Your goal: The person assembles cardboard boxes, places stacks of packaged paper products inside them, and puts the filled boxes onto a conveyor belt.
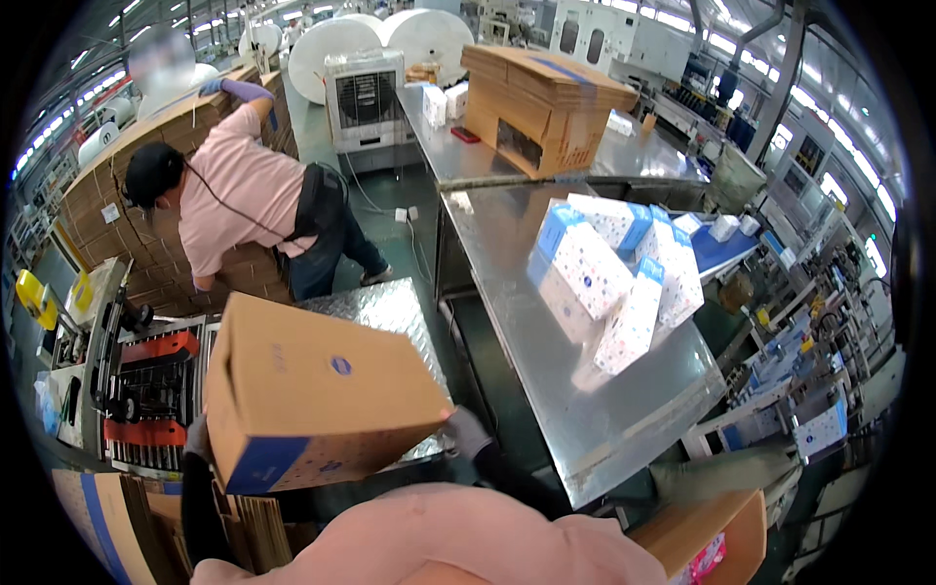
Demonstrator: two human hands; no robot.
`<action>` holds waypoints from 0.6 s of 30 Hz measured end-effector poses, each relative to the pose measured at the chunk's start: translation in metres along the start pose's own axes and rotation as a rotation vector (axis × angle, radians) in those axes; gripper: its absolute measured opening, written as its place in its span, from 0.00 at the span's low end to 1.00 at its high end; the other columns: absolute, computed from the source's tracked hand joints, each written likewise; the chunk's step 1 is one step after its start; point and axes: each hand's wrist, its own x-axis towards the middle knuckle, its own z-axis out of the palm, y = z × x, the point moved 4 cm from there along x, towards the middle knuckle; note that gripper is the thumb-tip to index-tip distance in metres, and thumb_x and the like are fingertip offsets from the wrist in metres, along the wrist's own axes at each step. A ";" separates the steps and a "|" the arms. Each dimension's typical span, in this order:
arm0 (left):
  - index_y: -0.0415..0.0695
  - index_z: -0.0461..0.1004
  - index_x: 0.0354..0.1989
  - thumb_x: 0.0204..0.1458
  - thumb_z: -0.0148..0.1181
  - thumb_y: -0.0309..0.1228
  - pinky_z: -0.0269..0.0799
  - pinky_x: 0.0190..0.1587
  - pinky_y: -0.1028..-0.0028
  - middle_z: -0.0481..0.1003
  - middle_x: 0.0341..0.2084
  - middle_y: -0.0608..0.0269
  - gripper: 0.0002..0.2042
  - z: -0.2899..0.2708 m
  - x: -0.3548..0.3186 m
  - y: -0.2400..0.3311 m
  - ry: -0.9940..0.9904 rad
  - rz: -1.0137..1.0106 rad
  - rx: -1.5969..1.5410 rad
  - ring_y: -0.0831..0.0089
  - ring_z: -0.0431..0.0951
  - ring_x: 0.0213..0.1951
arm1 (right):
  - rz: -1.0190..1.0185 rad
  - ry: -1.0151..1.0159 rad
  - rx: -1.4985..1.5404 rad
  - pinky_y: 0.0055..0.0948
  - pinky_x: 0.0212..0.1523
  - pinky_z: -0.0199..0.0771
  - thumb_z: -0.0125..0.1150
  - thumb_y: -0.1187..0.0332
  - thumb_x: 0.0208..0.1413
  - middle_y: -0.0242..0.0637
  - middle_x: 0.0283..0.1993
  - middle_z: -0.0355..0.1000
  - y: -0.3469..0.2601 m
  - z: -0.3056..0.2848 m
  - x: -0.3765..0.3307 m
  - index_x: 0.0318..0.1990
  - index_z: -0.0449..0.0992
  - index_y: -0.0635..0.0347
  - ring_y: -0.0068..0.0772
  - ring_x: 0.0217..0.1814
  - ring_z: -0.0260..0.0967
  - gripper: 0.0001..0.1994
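A large brown cardboard box (331, 380) with a blue band on its lower side is held between my two grey-gloved hands. My left hand (198, 439) presses against its left side; most of those fingers are hidden by the box. At the right corner, my right hand (466, 433) grips the edge. The box hangs tilted between a roller conveyor (156, 375) on the left and a sheet-metal surface (385, 312) behind it. Several white packs with blue ends (590, 263) lie piled on the steel table (526, 302) to the right.
A co-worker (249, 200) in a pink shirt bends over stacked flat cartons (93, 210) at the far left. Another carton stack (546, 97) stands on the far steel table. Folded cartons (122, 526) are at the lower left, and an open box (736, 536) at the lower right.
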 end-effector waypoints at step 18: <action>0.49 0.53 0.69 0.53 0.53 0.28 0.71 0.45 0.56 0.75 0.43 0.40 0.32 0.282 0.034 -0.122 -0.020 0.409 1.111 0.43 0.76 0.43 | -0.880 -0.788 -1.801 0.40 0.55 0.62 0.58 0.57 0.50 0.44 0.41 0.73 -0.096 0.243 -0.097 0.35 0.78 0.55 0.42 0.51 0.67 0.13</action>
